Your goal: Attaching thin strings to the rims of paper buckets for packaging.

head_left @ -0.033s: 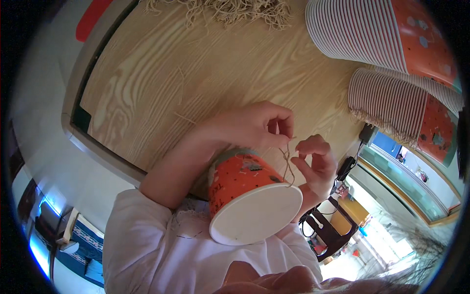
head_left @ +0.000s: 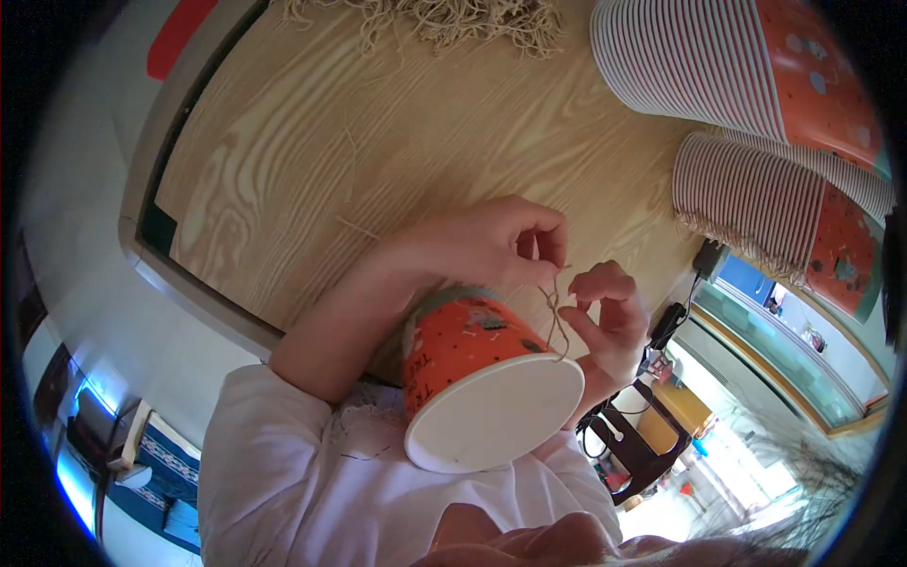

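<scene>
An orange printed paper cup (head_left: 472, 335) lies tilted between my forearms, against my white shirt. Its wide white end faces up toward me. A thin tan twine (head_left: 555, 317) runs up from the cup's rim, with a loop or knot partway along it. My left hand (head_left: 505, 241) reaches across above the cup and pinches the upper end of this twine between thumb and forefinger. Just right of the twine is my right hand (head_left: 612, 317), fingers curled and thumb apart from the forefinger, nothing visible between them. The cup hides part of the right forearm.
Nested stacks of similar orange cups (head_left: 694, 66) lie at the far right, with twine strands (head_left: 746, 250) along the lower stack. A heap of tan twine (head_left: 453, 24) lies at the far edge of the wooden table (head_left: 283, 170). Loose strands (head_left: 351, 165) lie left of centre.
My right thumb and fingers have shifted very slightly beside the twine. The left hand and the cup look practically the same.
</scene>
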A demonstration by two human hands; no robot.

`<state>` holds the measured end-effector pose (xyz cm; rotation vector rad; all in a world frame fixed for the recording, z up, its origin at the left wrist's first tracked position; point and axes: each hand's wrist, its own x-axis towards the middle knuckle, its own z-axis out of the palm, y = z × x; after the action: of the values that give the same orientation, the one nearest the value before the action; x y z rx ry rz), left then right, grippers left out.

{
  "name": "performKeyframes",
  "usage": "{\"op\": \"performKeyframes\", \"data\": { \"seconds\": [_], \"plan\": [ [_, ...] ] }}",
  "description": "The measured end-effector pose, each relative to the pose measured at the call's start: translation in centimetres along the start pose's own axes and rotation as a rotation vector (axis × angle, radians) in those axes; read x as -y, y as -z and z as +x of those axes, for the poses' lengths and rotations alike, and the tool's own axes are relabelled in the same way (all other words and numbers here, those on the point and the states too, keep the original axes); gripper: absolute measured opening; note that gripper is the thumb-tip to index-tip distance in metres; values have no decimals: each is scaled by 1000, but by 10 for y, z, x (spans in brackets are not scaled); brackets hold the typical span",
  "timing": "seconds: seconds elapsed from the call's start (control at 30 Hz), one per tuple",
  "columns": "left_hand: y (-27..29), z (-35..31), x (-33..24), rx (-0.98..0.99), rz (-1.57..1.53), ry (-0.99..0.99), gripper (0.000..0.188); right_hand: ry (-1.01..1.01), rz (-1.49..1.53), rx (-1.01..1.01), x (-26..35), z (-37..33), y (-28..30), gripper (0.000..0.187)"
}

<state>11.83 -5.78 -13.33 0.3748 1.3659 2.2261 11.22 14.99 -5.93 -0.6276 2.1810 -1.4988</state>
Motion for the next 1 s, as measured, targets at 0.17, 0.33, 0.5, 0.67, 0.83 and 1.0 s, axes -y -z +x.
{"op": "performKeyframes", "data": {
  "seconds": [0.17,0.33,0.5,0.67,0.83,1.0],
  "plan": [
    [2,2,8,-24,91,21,11,11,-10,95,1,1,-3,30],
    [4,-2,6,-28,149,39,12,174,-50,185,5,7,-8,23],
    [5,-5,-5,23,38,-10,22,129,-140,83,11,2,-5,21],
    [1,-7,-13,179,6,-17,31,161,-186,29,17,2,-12,21],
    [-2,-3,0,208,49,-44,29,142,-236,-118,25,3,-20,21],
    [-3,-2,1,198,58,-78,19,157,-229,-115,24,1,-19,21]
  ]
}}
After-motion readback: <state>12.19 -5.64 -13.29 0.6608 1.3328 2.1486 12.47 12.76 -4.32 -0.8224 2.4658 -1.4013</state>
